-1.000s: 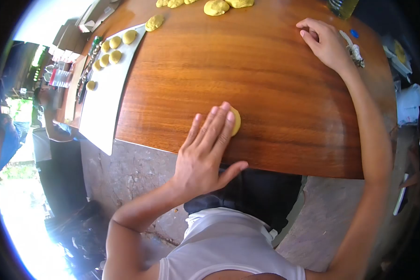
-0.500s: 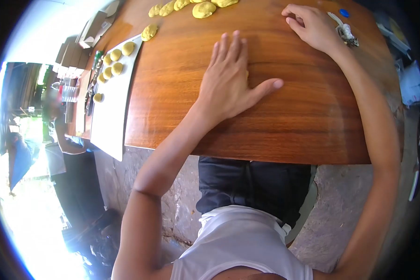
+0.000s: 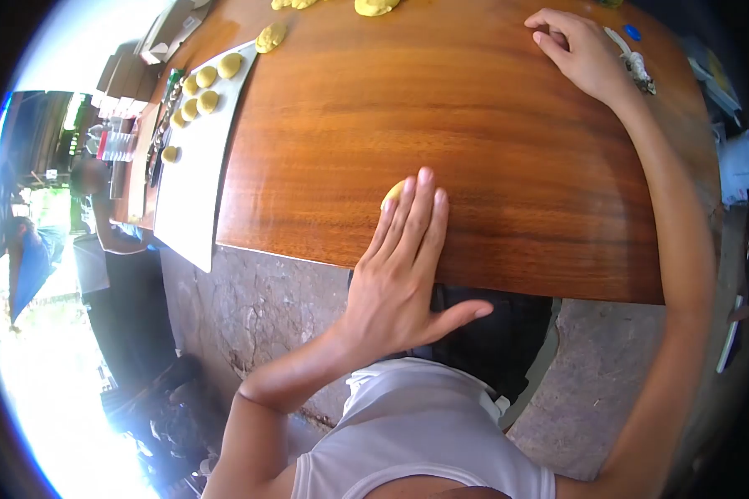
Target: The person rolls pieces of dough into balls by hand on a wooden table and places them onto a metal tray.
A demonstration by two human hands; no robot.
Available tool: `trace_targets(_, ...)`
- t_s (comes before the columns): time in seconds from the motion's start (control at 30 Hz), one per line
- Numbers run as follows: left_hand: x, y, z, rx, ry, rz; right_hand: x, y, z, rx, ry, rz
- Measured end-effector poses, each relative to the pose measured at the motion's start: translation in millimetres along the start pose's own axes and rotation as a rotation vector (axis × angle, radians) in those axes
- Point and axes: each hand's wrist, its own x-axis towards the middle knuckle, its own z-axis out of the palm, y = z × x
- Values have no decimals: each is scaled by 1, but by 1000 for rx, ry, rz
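My left hand (image 3: 398,264) lies flat, palm down, at the near edge of the wooden table, its fingers stretched out and the thumb spread to the right. Under its fingertips is a yellow dough piece (image 3: 392,196); only its left side shows. My right hand (image 3: 584,51) rests on the far right of the table with loosely bent fingers and the thumb apart, holding nothing that I can see. Beside it lie a whitish crumpled item (image 3: 636,68) and a blue cap (image 3: 632,32).
On the left, a white board (image 3: 195,187) bears several round dough balls (image 3: 206,102). Larger yellow dough lumps (image 3: 376,7) lie at the far edge, one (image 3: 270,37) near the board's corner. Cardboard boxes (image 3: 123,87) stand beyond. Another person (image 3: 100,200) is at the far left.
My left hand has slid back toward my body to the table's near edge, and part of the dough piece now shows beside its fingers. My right hand stays in about the same place.
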Motion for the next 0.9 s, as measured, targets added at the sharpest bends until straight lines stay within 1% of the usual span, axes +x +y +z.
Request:
trace_targets(0.03,-11,-1,-1,-2,-20,-17,1,-15,-6,6,-1,1)
trace_targets(0.1,-29,1,-4,12,-39,-87,0,-42,-21,-57,8,88)
trace_targets(0.17,-41,5,-3,55,-21,-179,-1,-39,-19,-80,17,72)
trace_targets(0.2,-43,2,-4,55,-26,-181,-1,-38,-18,-107,28,53)
trace_targets(0.27,-46,-3,-5,83,5,-250,0,-35,-18,-113,25,50)
trace_targets(0.37,-36,-16,-6,142,26,-283,1,-41,-18,-97,20,65)
trace_targets(0.43,-23,-28,-8,180,17,-285,0,-45,-20,-63,0,123)
trace_targets(0.53,4,-48,-4,224,54,-267,-2,-42,-16,-78,53,71)
trace_targets(0.6,28,-65,4,216,146,-219,-2,-42,-16,-94,44,74)
trace_targets(0.67,63,-83,8,228,159,-175,-2,-39,-18,-118,29,80)
trace_targets(0.73,100,-97,9,242,178,-141,0,-35,-15,-134,56,0)
trace_targets(0.8,143,-99,9,110,250,-40,0,-34,-15,-123,54,-1)
trace_targets(0.83,166,-103,17,107,254,-33,0,-34,-16,-109,45,1)
trace_targets(0.9,202,-105,37,364,656,218,0,-35,-16,-113,50,2)
